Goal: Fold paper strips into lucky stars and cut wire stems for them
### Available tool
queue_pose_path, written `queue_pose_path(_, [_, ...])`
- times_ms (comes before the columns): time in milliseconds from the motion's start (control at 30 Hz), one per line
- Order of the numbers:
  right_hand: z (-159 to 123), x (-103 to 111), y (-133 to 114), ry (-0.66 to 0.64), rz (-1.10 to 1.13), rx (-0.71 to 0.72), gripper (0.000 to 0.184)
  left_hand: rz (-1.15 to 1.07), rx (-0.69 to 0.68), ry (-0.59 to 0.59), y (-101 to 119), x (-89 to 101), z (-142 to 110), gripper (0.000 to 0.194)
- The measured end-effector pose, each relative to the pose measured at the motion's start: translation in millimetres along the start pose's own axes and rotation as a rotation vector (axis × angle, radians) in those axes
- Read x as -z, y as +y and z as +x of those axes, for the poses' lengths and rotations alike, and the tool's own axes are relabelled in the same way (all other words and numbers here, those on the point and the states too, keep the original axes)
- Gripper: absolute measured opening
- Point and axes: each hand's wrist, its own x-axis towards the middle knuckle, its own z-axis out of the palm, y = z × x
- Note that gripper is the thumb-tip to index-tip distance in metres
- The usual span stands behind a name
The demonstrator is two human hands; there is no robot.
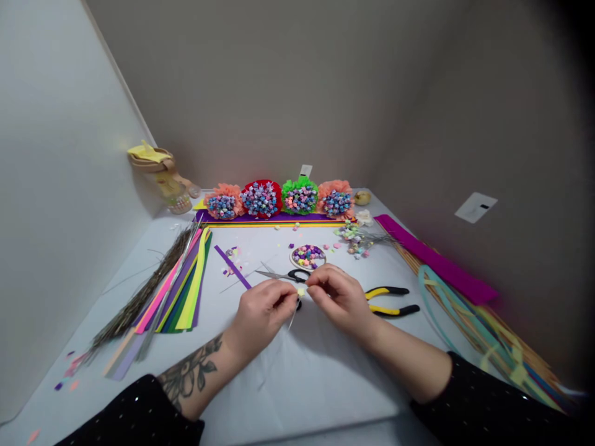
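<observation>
My left hand [269, 308] is closed in a pinch on a thin wire [292, 319], which slants down below the fingers. A small pale yellow paper star [301, 292] sits between my two hands, at the fingertips of the left. My right hand [341, 300] is also closed, thumb and fingertips together just right of the star; what it pinches is too small to make out. Scissors [274, 274] with black handles lie behind my hands, partly covered by them. Beyond is a round dish [292, 259] of small colorful paper stars.
Yellow-and-black pliers [388, 310] lie right of my right hand. Paper strips [188, 291] and a wire bundle [139, 285] are at left. Several star-filled paper bouquets [261, 199] line the back. A purple strip [232, 267], star stems [356, 238] and magenta paper [437, 260] lie around.
</observation>
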Motion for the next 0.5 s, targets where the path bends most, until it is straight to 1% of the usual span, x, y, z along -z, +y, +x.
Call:
queue_pose_path(167, [1.3,3.0,2.4,-0.090,0.085,-0.024,0.008,-0.024,-0.012,-0.032,1.3,1.7,1.4,0.007])
queue_pose_path(300, [2.9,7.0,2.5,-0.137,0.112,0.003,0.008,-0.057,-0.012,-0.088,0.9,4.3,2.7,0.009])
queue_pose_path(433, [5.1,9.8,1.7,-0.175,0.124,0.041,0.009,-0.109,0.016,-0.120,0.5,5.3,3.2,0.008])
queue_pose_path(500, [5.6,10.5,1.5,-0.200,0.135,0.036,0.010,-0.127,0.042,-0.138,1.2,5.7,3.8,0.008])
